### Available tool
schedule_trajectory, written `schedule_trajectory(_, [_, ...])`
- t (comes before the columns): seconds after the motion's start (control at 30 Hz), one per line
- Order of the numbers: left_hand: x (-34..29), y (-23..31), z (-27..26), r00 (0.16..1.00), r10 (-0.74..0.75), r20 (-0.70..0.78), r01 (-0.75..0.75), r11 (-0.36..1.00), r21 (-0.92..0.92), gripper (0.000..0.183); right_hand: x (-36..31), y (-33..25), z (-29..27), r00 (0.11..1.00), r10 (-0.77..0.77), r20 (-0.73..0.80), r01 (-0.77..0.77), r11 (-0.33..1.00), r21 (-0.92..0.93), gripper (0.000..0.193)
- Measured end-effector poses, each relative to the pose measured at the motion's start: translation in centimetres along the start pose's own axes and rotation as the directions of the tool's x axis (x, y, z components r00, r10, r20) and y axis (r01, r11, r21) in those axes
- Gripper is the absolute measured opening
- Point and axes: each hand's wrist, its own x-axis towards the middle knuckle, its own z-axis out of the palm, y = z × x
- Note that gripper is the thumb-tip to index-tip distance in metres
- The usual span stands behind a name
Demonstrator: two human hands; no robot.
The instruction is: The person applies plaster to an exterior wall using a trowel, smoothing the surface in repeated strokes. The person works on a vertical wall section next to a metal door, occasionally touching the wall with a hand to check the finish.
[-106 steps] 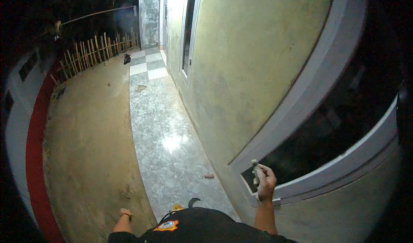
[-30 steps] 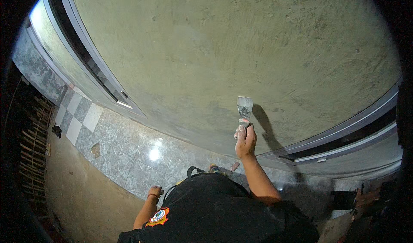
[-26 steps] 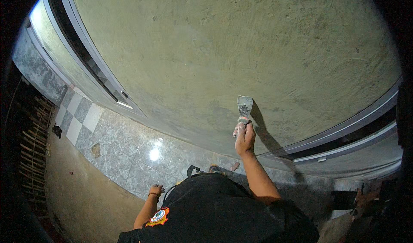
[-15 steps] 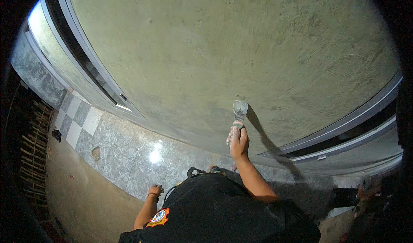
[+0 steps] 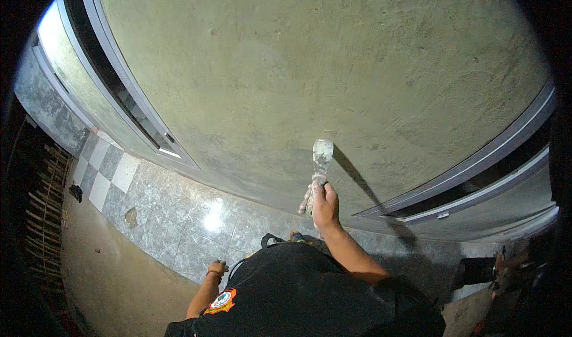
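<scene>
My right hand grips a putty knife by its handle, fingers wrapped round it. The putty knife points up toward the wall, its broad blade smeared with pale filler. Behind the blade, the greenish-grey plastered wall shows rough trowel marks and small pits; whether the blade touches it I cannot tell. Pale smears cover the fingers of this hand. Low on the left, my left hand hangs beside my body with curled fingers and a band at the wrist. No object shows in it.
A framed window or door is set in the wall at left, and another grey frame at right. Shiny grey tiles run along the wall's foot, with bare ground beyond. A slatted bamboo fence stands far left.
My right hand and the putty knife have shifted slightly left, and the blade now shows paler filler. The knife's shadow has moved left too. My left hand has hardly moved.
</scene>
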Motion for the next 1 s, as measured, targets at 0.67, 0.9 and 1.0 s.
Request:
schedule_trajectory(0.67, [0.8,-2.5,-0.8,0.896,0.439,0.064,-0.399,0.735,0.548,0.035,1.1,2.1,-0.8,0.974,-0.225,0.009,0.225,0.97,-0.088,0.021])
schedule_trajectory(0.9, [-0.7,-1.6,-1.2,0.988,0.114,0.108,-0.139,0.955,0.264,0.036,2.4,2.0,0.7,0.989,-0.148,0.026,0.149,0.989,-0.02,0.025])
schedule_trajectory(1.0, [0.8,-2.1,-1.2,0.968,0.204,0.145,-0.244,0.905,0.349,0.036,0.3,4.1,1.7,0.972,0.234,-0.003,-0.232,0.964,-0.127,0.027])
